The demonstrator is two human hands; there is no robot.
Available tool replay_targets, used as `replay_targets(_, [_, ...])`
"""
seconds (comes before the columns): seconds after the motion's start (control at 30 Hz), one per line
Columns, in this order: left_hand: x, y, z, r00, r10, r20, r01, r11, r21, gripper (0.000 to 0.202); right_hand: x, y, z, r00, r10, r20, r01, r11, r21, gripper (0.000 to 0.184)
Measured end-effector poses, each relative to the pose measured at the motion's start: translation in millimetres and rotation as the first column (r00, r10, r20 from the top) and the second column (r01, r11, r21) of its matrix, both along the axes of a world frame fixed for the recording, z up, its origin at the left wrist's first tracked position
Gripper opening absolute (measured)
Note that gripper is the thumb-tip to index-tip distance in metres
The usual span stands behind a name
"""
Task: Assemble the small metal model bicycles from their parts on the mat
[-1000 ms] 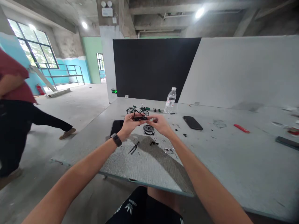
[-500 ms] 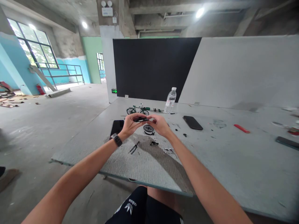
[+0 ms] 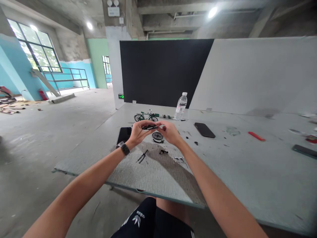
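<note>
My left hand [image 3: 137,133] is closed on a small dark bicycle-model part [image 3: 149,127], its exact kind hard to make out. At the part's right end, the fingers of my right hand [image 3: 168,131] pinch together; they hide what they grip there. Just below the hands lie a black spoked toy wheel [image 3: 157,136] and a curved black piece [image 3: 158,141]. Nearer me on the table are a black fork [image 3: 142,156], a small black bracket-like piece [image 3: 163,152] and several silvery parts [image 3: 180,160]. Behind my hands stands a green model bicycle [image 3: 146,116].
A water bottle [image 3: 181,106] stands at the back of the grey table [image 3: 237,172]. One phone [image 3: 124,135] lies by my left wrist, and another dark phone [image 3: 204,130] is to the right. Farther right are a red tool [image 3: 256,136] and a dark flat object [image 3: 305,151].
My two hands stay together around the dark part, with only a slight shift of the right fingers. The things on the table lie as before.
</note>
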State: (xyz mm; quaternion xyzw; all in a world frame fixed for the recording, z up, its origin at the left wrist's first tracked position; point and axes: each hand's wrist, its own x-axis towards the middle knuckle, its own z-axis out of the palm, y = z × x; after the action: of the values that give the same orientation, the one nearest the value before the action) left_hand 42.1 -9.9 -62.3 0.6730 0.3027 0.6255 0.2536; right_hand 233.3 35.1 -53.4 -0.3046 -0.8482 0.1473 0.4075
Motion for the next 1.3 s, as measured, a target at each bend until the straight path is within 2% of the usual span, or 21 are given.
replay_targets(0.23, [0.5, 0.3, 0.0, 0.997, -0.029, 0.066, 0.030, 1.000, -0.008, 0.028, -4.0, -6.2, 2.5, 0.999, 0.041, -0.016, -0.042, 0.997, -0.071, 0.026])
replay_targets(0.47, [3.0, 5.7, -2.2, 0.988, 0.068, 0.138, -0.063, 0.997, -0.041, 0.031, -7.2, -9.6, 3.1, 0.997, 0.068, -0.019, -0.070, 0.990, -0.126, 0.035])
replay_targets(0.8, [3.1, 13.4, -6.2, 0.943, 0.117, 0.312, -0.037, 0.968, -0.250, 0.036, -8.0, -16.1, 9.3, 0.996, 0.083, -0.027, -0.086, 0.980, -0.177, 0.047])
replay_targets(1.03, [3.7, 12.7, -3.2, 0.886, 0.061, 0.459, 0.107, 0.937, -0.332, 0.044, -8.0, -16.4, 9.1, 0.995, 0.089, -0.046, -0.097, 0.971, -0.221, 0.040])
replay_targets(1.17, [2.8, 12.0, -3.3, 0.885, 0.064, 0.462, 0.114, 0.930, -0.348, 0.045, -6.4, -13.6, 8.0, 0.992, 0.045, -0.119, -0.071, 0.972, -0.223, 0.038])
replay_targets(1.3, [2.8, 12.4, -6.5, 0.916, 0.065, 0.396, 0.107, 0.911, -0.397, 0.047, -6.2, -14.0, 9.1, 0.978, -0.019, -0.207, -0.021, 0.982, -0.188, 0.037])
